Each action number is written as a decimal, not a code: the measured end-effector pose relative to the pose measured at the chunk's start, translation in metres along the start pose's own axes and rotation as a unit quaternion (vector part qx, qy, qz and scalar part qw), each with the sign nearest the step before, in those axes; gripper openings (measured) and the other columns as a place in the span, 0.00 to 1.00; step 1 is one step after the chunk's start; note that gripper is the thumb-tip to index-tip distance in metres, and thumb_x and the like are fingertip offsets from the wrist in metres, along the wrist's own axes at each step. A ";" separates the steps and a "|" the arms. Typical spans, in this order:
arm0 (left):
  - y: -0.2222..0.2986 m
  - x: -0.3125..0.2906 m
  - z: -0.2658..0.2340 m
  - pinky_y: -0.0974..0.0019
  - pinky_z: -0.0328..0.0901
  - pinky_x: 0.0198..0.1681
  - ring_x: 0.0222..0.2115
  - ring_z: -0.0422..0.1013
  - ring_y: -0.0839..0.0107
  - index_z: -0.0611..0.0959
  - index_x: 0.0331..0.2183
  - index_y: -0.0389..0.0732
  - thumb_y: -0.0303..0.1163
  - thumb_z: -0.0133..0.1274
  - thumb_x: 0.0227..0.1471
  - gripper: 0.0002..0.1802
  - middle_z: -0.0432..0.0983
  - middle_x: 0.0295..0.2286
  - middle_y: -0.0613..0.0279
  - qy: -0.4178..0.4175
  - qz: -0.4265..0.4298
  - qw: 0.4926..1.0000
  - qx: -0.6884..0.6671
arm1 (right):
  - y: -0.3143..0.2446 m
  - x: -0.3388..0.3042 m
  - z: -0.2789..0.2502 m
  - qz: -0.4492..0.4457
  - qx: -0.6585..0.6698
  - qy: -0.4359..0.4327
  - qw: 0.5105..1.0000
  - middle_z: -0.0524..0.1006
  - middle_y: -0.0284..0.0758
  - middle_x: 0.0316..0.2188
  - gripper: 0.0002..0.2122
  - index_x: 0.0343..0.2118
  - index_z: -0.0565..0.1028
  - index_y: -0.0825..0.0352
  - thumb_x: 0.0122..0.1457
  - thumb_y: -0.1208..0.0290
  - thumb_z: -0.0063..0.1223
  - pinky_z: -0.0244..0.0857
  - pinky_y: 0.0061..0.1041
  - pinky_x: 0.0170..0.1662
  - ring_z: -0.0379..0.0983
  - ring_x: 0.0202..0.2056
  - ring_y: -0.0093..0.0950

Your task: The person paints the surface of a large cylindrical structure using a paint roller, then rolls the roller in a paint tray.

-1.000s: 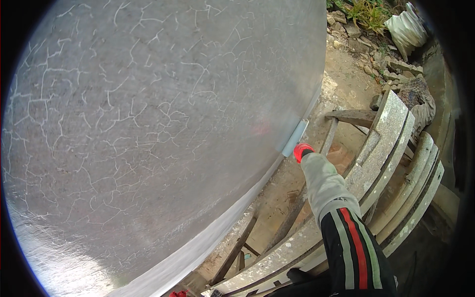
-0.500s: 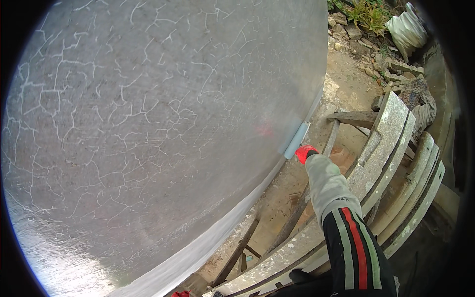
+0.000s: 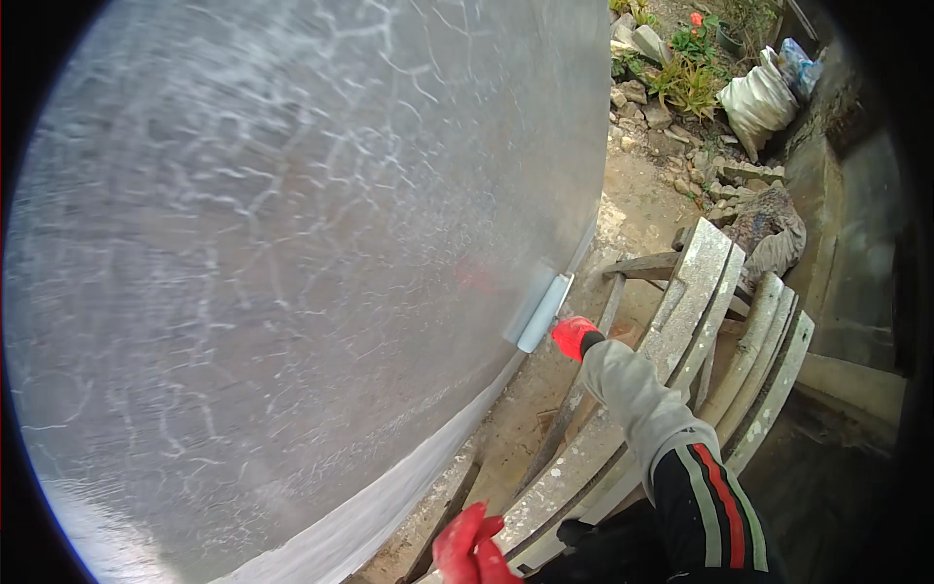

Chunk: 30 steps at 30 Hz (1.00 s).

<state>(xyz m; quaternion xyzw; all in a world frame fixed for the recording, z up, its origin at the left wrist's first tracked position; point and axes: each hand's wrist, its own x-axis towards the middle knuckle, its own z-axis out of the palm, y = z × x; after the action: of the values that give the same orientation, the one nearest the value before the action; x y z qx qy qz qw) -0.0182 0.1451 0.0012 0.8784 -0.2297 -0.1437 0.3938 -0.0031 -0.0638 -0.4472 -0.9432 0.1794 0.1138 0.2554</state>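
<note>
My right hand (image 3: pixel 574 337), in a red glove, is closed round the handle of a paint roller. The pale blue sleeve of the paint roller (image 3: pixel 543 313) lies against the large grey wall (image 3: pixel 321 292), near its right edge. White branching crack lines cover much of that wall, partly smeared by motion. Low in the view, my left hand (image 3: pixel 471 551) wears a red glove too; it holds nothing, and its visible fingers are apart. It is beside the planks, away from the wall, with its lower part cut off by the picture's edge.
Weathered planks (image 3: pixel 681 302) on a wooden frame run beneath my right arm, with more boards (image 3: pixel 754 360) beside them. Further off lie broken stones (image 3: pixel 637 102), plants (image 3: pixel 689 86), a white sack (image 3: pixel 757 105) and a crumpled cloth or sack (image 3: pixel 773 234).
The view has shifted, showing more ground at the upper right. My left hand has come up into view from the lower edge. My right hand still holds the roller against the wall.
</note>
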 end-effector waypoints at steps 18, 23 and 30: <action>0.199 -0.043 -0.129 0.66 0.63 0.49 0.43 0.71 0.67 0.74 0.50 0.38 0.41 0.44 0.61 0.21 0.72 0.45 0.53 -0.156 -0.233 0.948 -0.147 | -0.258 -0.322 -0.510 0.264 0.572 0.016 0.777 0.76 0.32 0.25 0.28 0.56 0.66 0.73 0.53 0.65 0.56 0.64 0.22 0.28 0.69 0.25 0.19; 0.263 -0.040 -0.181 0.67 0.63 0.50 0.44 0.71 0.71 0.75 0.52 0.43 0.49 0.42 0.61 0.25 0.75 0.45 0.62 -0.219 -0.273 0.915 -0.202 | -0.323 -0.406 -0.638 0.113 0.674 0.061 0.728 0.77 0.35 0.27 0.24 0.53 0.68 0.75 0.57 0.67 0.56 0.66 0.22 0.31 0.70 0.26 0.20; 0.404 -0.047 -0.262 0.67 0.64 0.47 0.42 0.70 0.70 0.74 0.51 0.41 0.39 0.42 0.62 0.19 0.73 0.43 0.61 -0.194 -0.096 0.895 -0.390 | -0.383 -0.465 -0.767 -0.015 0.541 0.157 0.826 0.77 0.37 0.30 0.22 0.55 0.67 0.72 0.58 0.69 0.52 0.66 0.24 0.31 0.72 0.27 0.25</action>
<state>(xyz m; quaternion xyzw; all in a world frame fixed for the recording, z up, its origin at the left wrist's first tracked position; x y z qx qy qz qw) -0.0625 0.0972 0.4802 0.6270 -0.1419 -0.4260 0.6366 -0.1795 -0.0257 0.5111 -0.6612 0.2358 -0.1554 0.6950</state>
